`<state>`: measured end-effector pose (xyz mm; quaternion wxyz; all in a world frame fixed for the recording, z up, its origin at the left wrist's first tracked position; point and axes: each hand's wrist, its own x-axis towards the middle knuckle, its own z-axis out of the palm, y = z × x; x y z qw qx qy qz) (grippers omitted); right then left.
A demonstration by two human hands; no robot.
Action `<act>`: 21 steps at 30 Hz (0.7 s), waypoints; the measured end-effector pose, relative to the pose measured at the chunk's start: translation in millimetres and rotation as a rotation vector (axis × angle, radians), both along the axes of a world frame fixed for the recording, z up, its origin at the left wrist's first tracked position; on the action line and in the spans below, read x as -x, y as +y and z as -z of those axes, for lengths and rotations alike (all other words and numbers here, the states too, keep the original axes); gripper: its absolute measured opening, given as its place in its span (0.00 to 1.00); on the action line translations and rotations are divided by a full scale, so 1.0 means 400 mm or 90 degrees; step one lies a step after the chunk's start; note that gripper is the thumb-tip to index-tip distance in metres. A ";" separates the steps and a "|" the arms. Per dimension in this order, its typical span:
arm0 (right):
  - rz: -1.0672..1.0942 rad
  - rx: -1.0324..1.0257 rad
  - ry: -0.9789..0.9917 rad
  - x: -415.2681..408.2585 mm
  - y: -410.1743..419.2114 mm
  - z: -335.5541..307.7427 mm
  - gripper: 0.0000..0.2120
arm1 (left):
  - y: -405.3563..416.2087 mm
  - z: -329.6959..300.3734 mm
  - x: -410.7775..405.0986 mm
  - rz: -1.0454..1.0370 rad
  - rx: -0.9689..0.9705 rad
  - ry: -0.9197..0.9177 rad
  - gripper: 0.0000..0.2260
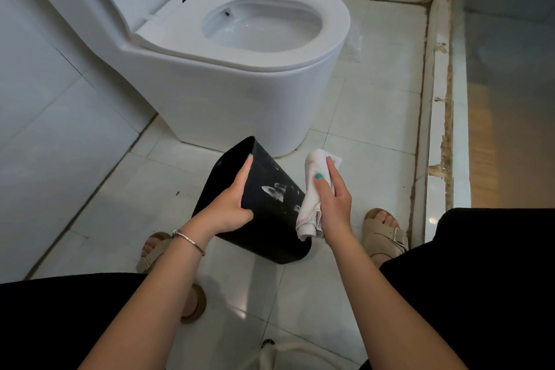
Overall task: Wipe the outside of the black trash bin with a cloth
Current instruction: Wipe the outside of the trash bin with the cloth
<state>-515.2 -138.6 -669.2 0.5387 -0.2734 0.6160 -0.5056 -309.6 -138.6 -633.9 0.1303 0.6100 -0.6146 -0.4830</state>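
The black trash bin (270,219) is tipped over above the tiled floor, bottom end toward the toilet, with white smears on its upper side. My left hand (231,204) grips the bin's left side, thumb under and fingers stretched along the wall. My right hand (333,201) holds a crumpled white cloth (312,198) against the bin's right side; the cloth hangs down below the palm.
A white toilet (240,69) with its lid up stands just beyond the bin. A tiled wall runs along the left, and a raised white threshold (438,99) along the right. My sandalled feet (384,234) flank the bin on the floor.
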 end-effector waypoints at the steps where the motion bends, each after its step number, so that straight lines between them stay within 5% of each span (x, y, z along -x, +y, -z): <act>1: 0.002 -0.002 0.000 0.000 -0.001 0.001 0.20 | 0.001 0.004 -0.001 -0.002 -0.003 -0.008 0.48; 12: 0.027 0.010 -0.016 0.003 -0.006 0.007 0.20 | 0.058 0.053 -0.015 -0.126 0.008 0.020 0.54; 21: 0.072 0.005 -0.025 0.023 -0.006 0.013 0.21 | 0.073 0.080 0.022 -0.107 0.026 0.007 0.48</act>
